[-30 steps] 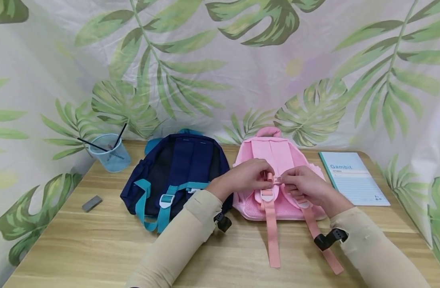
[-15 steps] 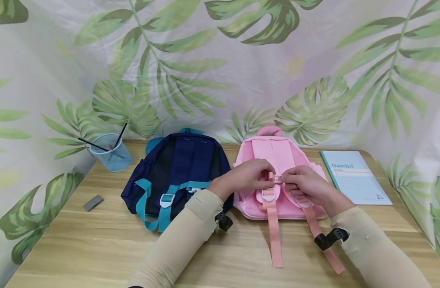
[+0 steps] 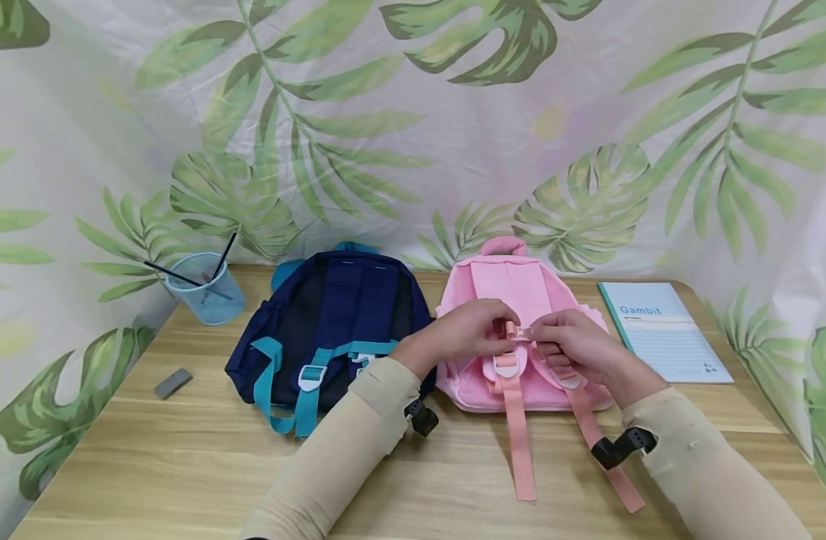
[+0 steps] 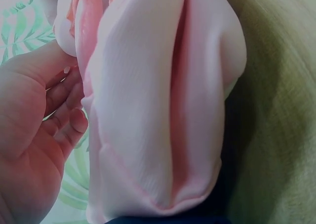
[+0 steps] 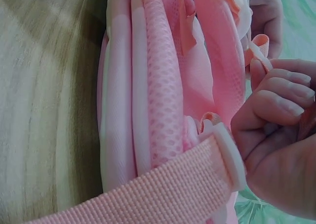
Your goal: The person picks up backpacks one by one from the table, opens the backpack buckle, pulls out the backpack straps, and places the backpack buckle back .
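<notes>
The pink backpack [image 3: 514,281] lies with its strap side up in the head view. Above its lower half, my left hand [image 3: 470,330] and right hand [image 3: 575,341] meet at a small pale chest-strap buckle [image 3: 522,335]. Fingers of the left hand pinch the buckle's left end, with a loop of orange webbing beside it. On the other side, my right thumb and forefinger pinch the right end; the right wrist view shows orange webbing [image 5: 259,51] at those fingertips. Whether the buckle is joined is hidden by the fingers. In the left wrist view, the backpack [image 4: 138,100] partly covers the left fingers.
A navy backpack [image 3: 358,300] with turquoise straps lies close by the left forearm. Farther left are a blue mesh cup [image 3: 210,296] with dark sticks and a grey eraser-like block [image 3: 173,383]. A Gambit notebook [image 3: 665,334] lies right, and two orange strap tails [image 3: 521,450] hang toward the front.
Both hands stay at the buckle with only slight shifts. The left orange strap tail has swung a little to the right.
</notes>
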Demonstrator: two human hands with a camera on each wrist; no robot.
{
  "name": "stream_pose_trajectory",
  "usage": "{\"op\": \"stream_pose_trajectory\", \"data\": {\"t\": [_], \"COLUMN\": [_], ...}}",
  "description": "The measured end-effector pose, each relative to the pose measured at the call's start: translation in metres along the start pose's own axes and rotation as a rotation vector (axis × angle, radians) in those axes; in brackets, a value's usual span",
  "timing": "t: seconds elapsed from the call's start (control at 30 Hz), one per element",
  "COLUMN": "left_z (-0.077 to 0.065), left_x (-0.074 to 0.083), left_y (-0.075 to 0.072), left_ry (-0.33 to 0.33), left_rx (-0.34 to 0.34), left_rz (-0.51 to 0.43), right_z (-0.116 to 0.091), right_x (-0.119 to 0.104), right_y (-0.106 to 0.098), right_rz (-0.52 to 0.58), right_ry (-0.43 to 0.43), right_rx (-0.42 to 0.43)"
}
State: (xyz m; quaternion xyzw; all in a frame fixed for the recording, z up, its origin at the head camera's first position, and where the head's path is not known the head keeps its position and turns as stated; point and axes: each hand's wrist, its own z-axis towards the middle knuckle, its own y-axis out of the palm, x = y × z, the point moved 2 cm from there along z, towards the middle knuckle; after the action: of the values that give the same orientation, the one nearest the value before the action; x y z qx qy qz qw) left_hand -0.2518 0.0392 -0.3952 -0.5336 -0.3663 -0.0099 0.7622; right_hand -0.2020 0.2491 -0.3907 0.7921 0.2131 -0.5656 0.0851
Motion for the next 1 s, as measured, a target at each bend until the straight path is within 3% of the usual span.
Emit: {"op": "stream_pose_trajectory", "data": {"t": [0.8,1.0], "left_z": [-0.0037,-0.0070], "left_x": [-0.0015,0.0001], "left_y": [0.0038,0.0000], "left_ry": [-0.030,-0.102], "left_rx": [-0.009,-0.025], "left_rz": [-0.004,-0.089], "right_z": [-0.0040,-0.0046], "right_x": [-0.0079,-0.0086], "right_y": [0.0022,0.0002], "right_rz": [0.071,0.024], "right_ry": [-0.116,-0.104], "right_rx": [-0.026,-0.002]}}
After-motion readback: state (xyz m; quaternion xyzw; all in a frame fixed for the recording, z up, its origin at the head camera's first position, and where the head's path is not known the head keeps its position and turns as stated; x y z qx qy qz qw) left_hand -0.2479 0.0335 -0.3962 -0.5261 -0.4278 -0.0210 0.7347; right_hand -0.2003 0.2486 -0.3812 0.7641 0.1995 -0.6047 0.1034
